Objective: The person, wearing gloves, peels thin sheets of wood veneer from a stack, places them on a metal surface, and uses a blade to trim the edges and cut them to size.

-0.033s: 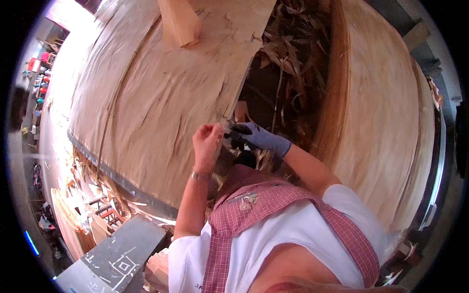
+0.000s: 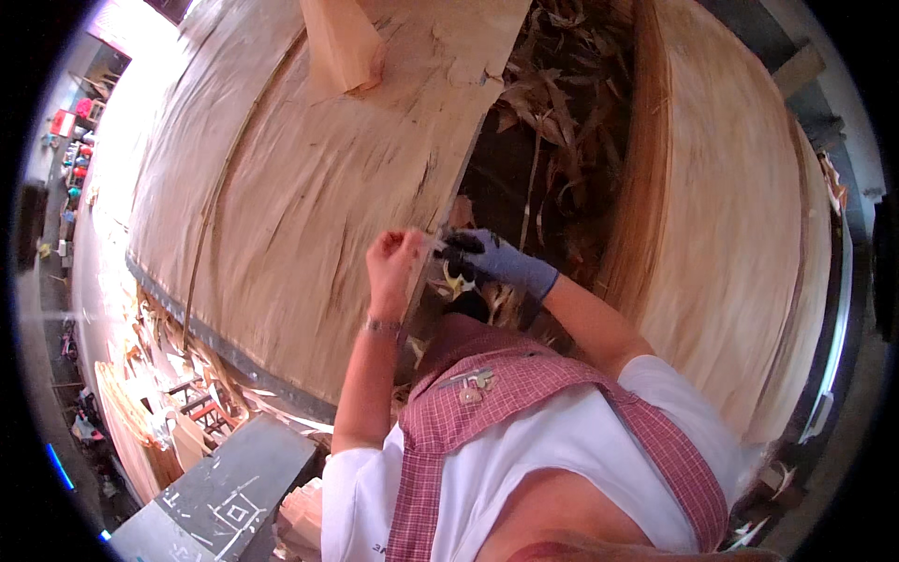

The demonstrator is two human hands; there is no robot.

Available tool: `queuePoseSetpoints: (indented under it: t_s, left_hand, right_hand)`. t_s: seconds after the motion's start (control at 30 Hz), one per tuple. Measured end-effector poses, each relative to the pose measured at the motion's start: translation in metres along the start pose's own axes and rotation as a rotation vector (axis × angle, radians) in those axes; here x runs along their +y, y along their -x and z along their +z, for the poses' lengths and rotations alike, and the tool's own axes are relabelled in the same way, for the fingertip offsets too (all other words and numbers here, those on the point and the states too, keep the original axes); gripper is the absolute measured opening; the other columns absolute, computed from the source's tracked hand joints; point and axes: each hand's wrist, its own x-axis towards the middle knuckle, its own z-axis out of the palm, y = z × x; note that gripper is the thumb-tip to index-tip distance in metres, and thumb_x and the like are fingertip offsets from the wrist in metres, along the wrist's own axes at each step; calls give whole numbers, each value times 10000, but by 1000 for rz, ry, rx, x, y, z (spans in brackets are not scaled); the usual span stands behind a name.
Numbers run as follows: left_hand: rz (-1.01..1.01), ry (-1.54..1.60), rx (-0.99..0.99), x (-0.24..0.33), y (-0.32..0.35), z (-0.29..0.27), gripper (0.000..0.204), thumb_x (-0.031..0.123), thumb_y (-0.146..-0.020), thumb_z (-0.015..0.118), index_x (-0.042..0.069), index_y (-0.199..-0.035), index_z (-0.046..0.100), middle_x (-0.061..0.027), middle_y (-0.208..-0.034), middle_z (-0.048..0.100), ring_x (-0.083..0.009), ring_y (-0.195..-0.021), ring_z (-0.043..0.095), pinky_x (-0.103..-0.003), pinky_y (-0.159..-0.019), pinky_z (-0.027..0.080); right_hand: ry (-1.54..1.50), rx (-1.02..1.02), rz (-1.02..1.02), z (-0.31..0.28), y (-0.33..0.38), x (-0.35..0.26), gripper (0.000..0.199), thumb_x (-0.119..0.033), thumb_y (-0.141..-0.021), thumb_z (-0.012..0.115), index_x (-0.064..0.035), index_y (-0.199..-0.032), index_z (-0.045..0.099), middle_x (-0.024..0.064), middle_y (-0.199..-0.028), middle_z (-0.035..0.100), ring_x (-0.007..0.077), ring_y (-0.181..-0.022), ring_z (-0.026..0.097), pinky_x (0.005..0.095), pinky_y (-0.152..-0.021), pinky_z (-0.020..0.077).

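Note:
My left hand (image 2: pixel 393 272), bare, is raised over the right edge of a stack of wood veneer sheets (image 2: pixel 300 215), its fingers curled together. Close beside it, my right hand (image 2: pixel 501 260) wears a blue knitted glove with black-coated fingers, which are bent inward. A small greyish, blurred thing (image 2: pixel 436 241) shows between the two hands; its kind is too unclear to name. What each hand grips is hidden or too small to make out.
A folded piece of veneer (image 2: pixel 346 51) lies on the left stack. Another veneer stack (image 2: pixel 721 215) stands at right. Between them, torn veneer scraps (image 2: pixel 562 112) litter a dark gap. A grey board with white marks (image 2: pixel 234 496) is at lower left, near more scraps.
Both hands have shifted very slightly upward, and the left fingers have moved a little. Their grips look much the same.

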Motion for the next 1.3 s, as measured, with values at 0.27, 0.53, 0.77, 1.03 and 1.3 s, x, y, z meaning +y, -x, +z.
queuePoseSetpoints:
  t_s: [0.27,0.53,0.77,1.03,1.3]
  left_hand:
    - [351,-707,268,-23,-143,38,243,259,-761,779,39,-801,683,-101,-868,592,-269,-807,577,-395,-715,474]
    - [628,-853,408,-62,-142,41,297,278,-777,744,159,-1043,685,-72,-1040,612,-282,-944,560,-413,-793,455]
    - [484,-1257,431,-39,-111,78,342,275,-812,707,216,-1148,684,13,-1237,612,-232,-1091,548,-414,-906,391]
    - [509,-1409,332,-38,-102,104,320,201,-851,649,205,-1170,674,7,-1238,637,-221,-1179,550,-418,-984,359]
    - [395,-1505,252,-36,-95,113,439,63,-827,537,143,-1249,625,-35,-1378,549,-253,-1282,484,-443,-1059,319]
  right_hand:
    - [13,290,21,-93,-103,44,211,-236,-931,612,-29,-942,649,35,-743,632,111,-640,583,284,-600,489]
    - [-131,106,232,-121,-135,47,213,-232,-900,674,-20,-908,661,17,-707,641,87,-612,572,261,-532,459]
    - [-227,123,156,-121,-141,66,182,-200,-898,679,-19,-914,668,17,-746,663,89,-650,594,270,-607,490]
    - [122,147,21,-111,-150,123,192,-164,-889,651,-9,-1003,640,86,-888,686,171,-795,639,327,-708,515]
    - [1066,-92,-426,-200,-156,6,160,-166,-826,588,-91,-965,559,112,-902,622,316,-879,621,424,-770,493]
